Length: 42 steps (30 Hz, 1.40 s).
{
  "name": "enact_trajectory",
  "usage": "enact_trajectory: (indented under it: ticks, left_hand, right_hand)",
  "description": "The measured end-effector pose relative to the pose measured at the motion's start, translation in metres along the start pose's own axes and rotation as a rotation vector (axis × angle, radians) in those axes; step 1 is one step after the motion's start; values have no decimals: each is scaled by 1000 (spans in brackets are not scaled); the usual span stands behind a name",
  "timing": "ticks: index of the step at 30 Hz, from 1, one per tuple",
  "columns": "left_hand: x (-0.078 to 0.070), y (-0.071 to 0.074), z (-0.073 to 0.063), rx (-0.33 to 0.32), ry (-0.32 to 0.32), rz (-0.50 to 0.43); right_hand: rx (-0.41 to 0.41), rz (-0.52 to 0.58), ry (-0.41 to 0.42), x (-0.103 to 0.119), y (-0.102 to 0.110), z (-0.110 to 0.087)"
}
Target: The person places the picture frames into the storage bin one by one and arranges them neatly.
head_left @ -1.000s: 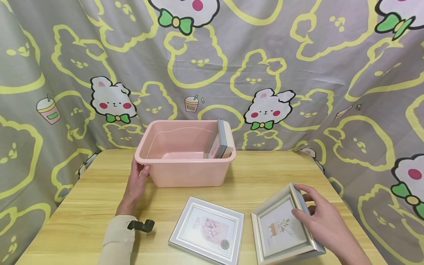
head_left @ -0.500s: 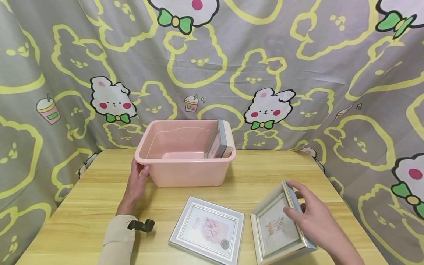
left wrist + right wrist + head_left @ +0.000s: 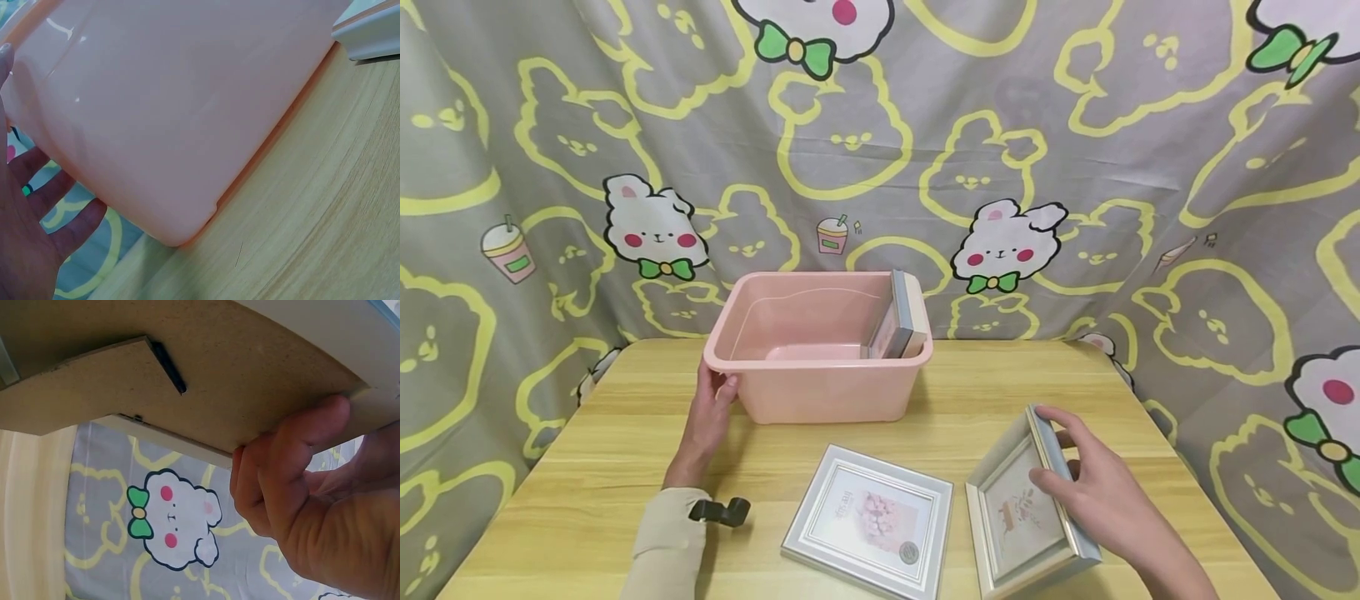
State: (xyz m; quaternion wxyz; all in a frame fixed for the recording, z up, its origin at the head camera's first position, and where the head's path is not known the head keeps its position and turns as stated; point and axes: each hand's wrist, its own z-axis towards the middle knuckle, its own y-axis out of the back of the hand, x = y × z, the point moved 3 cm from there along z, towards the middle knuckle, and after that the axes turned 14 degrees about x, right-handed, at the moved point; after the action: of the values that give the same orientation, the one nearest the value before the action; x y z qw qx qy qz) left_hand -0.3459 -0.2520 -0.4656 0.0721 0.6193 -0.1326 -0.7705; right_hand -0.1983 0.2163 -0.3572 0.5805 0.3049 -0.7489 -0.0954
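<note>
A pink plastic tub (image 3: pixel 820 395) stands at the back of the table. My left hand (image 3: pixel 706 421) holds its left front corner under the rim, with the thumb on the front wall and the fingers along the end wall. At the right, my right hand (image 3: pixel 1101 492) grips a silver-and-cream picture frame (image 3: pixel 1011 517) by its right edge, thumb in front and fingers behind. That frame is tilted up, its picture facing left. The right wrist view shows its brown backboard (image 3: pixel 206 381) with a stand flap (image 3: pixel 87 384). Another silver picture frame (image 3: pixel 880 521) lies face up between the hands.
Picture frames (image 3: pixel 901 321) lean on edge against the right end inside the tub. A patterned curtain (image 3: pixel 880 150) hangs right behind the wooden table (image 3: pixel 1000 379). A black strap piece (image 3: pixel 721 510) sits at my left sleeve cuff.
My right hand has moved left, tipping the picture frame further upright. My left hand, the tub and the flat frame have stayed in place.
</note>
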Motion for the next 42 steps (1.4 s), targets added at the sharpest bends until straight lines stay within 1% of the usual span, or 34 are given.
enact_trajectory:
  ticks: [3, 9, 16, 23, 35, 42]
  left_hand:
    - [-1, 0, -1, -3, 5, 1]
    - [-2, -1, -1, 3, -6, 2]
    - [-2, 1, -1, 1, -4, 6]
    - [0, 1, 0, 8, -8, -9]
    - [-1, 0, -1, 3, -19, 27]
    - [0, 0, -1, -1, -26, 28]
  right_hand:
    - [-2, 6, 2, 1, 0, 0]
    - [-6, 7, 9, 4, 1, 2]
    - [16, 4, 14, 7, 6, 7]
    - [10, -33, 29, 13, 14, 17]
    - [-17, -97, 76, 20, 22, 34]
    - [-15, -122, 99, 29, 24, 48]
